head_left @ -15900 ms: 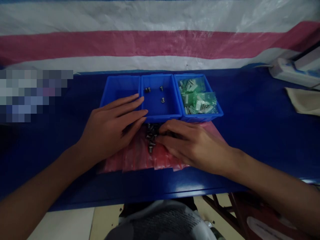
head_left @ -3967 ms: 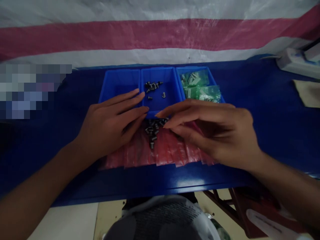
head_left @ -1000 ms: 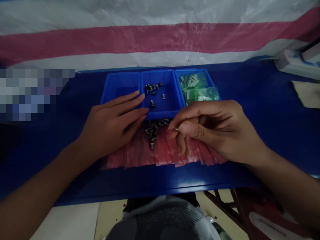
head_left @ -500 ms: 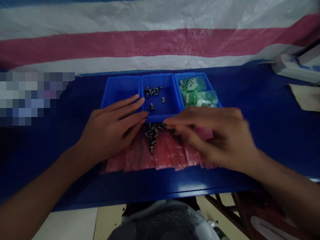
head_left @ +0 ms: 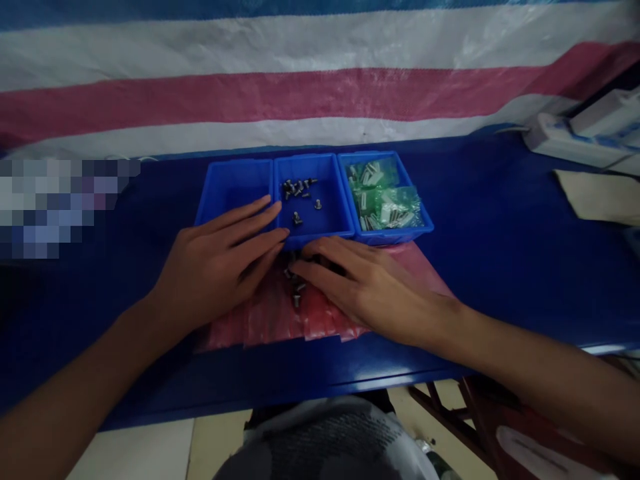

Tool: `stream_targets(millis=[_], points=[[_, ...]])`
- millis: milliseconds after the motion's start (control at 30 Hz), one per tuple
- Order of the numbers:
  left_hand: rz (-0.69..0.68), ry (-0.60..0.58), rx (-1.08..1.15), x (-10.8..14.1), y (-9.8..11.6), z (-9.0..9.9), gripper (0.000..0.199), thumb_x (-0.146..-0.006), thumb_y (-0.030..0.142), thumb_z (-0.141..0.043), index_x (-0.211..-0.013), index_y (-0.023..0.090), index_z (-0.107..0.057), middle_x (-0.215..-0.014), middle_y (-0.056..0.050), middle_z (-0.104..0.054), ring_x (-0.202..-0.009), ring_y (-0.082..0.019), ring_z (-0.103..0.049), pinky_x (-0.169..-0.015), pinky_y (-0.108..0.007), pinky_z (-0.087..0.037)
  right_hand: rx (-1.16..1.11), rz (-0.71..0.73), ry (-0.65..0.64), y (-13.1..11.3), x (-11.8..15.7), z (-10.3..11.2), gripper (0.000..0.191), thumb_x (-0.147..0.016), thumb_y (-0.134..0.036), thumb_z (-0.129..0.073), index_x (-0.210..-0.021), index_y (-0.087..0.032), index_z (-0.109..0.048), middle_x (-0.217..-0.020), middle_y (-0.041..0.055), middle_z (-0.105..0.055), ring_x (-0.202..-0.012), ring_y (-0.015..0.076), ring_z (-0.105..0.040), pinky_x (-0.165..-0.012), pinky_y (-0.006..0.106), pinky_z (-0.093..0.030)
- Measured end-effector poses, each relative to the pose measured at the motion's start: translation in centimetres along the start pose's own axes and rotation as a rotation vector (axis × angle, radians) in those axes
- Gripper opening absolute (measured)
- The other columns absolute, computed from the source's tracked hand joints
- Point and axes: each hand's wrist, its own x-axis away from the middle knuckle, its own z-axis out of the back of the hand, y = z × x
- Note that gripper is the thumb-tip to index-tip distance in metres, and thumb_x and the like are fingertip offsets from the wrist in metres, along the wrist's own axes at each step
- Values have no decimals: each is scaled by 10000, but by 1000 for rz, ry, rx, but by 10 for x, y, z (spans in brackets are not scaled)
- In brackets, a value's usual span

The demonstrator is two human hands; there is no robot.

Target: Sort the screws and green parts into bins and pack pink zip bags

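Note:
My left hand (head_left: 220,270) is open, its fingers spread, with the fingertips at the front of the left and middle blue bins. My right hand (head_left: 360,280) curls over the small pile of dark metal screws (head_left: 297,301) in front of the middle bin, thumb and fingers closing on screws there. Its fingers hide part of the pile. Red plastic bags (head_left: 273,320) lie side by side under both hands. More loose screws (head_left: 297,188) sit in the middle blue bin (head_left: 343,210).
The left blue bin (head_left: 240,167) stands beside the middle one. In the right blue bin (head_left: 397,235) are green bags (head_left: 385,193) of small light metal parts. A white power strip (head_left: 565,143) and a beige sheet (head_left: 595,197) lie at the right. Striped sheeting (head_left: 320,97) hangs behind.
My right hand has moved left and turned down onto the screw pile, uncovering the right bin's front. My left hand stays in about the same place. The camera view has shifted slightly.

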Motion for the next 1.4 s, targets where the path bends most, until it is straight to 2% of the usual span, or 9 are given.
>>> stream_targets(millis=[67,200,333,500,600,700,900,1200,1400], points=[[-4,1,-2,-1,1,1,153,-1091,183,-654,-1202,188,-758,-1366,-104,-798,-1316,-256,-763,-1021,-393,-719,38,30,-30,0,0,1,323,-1140,-112,-479,-1367,-86,-708,-1183,142,-773,-1063,241,-714,-965,407,-655],[-6,12,6,-2,1,1,136,-1084,179,-665,-1172,177,-769,-1331,-112,-813,-1288,-262,-777,-990,-383,-724,27,36,-52,-1,-1,3,268,-1106,-87,-526,-1180,-80,-784,-1074,143,-771,-963,256,-713,-836,391,-651],[6,20,13,0,1,-3,148,-1091,191,-658,-1179,172,-775,-1336,-111,-812,-1299,-262,-770,-1022,-378,-710,-214,-163,113,-6,0,11,310,-1139,-130,-501,-1100,-192,-801,-1050,72,-787,-891,193,-737,-821,344,-656],[16,-9,32,2,1,-4,170,-1098,223,-657,-1205,176,-781,-1377,-104,-797,-1343,-258,-745,-1086,-390,-681,-454,-260,261,-7,0,33,161,-1064,-177,-714,-1154,-263,-817,-1256,61,-797,-1073,199,-784,-943,367,-677],[13,-13,33,2,1,-3,172,-1100,232,-657,-1210,174,-777,-1373,-105,-798,-1340,-260,-746,-1080,-393,-685,-728,-330,305,-7,-1,39,126,-1008,-184,-805,-1112,-253,-822,-1011,14,-829,-867,162,-785,-784,295,-673],[8,-6,29,1,1,-2,157,-1097,228,-665,-1200,177,-772,-1360,-103,-805,-1323,-262,-756,-1053,-391,-698,-1015,-437,256,-4,-3,38,49,-977,-199,-845,-1010,-229,-827,-833,-29,-811,-679,106,-737,-606,205,-616],[3,15,33,1,1,-3,144,-1091,209,-674,-1193,166,-765,-1339,-129,-811,-1311,-266,-763,-1053,-398,-700,-1428,-501,228,2,-5,34,131,-983,-120,-808,-1057,-226,-834,-867,-24,-846,-718,117,-817,-637,193,-670],[13,13,47,3,-2,-4,149,-1097,238,-673,-1208,182,-755,-1378,-127,-796,-1344,-252,-743,-1087,-394,-686,-1533,-535,270,1,-8,36,153,-963,-57,-805,-1049,-183,-823,-1031,18,-871,-908,143,-866,-801,203,-723],[26,8,42,4,-2,-6,150,-1108,245,-657,-1206,195,-759,-1367,-99,-805,-1357,-236,-736,-1091,-387,-688,-1593,-601,140,1,-6,34,79,-958,-201,-862,-944,-178,-788,-708,-54,-789,-530,84,-749,-518,136,-623]])
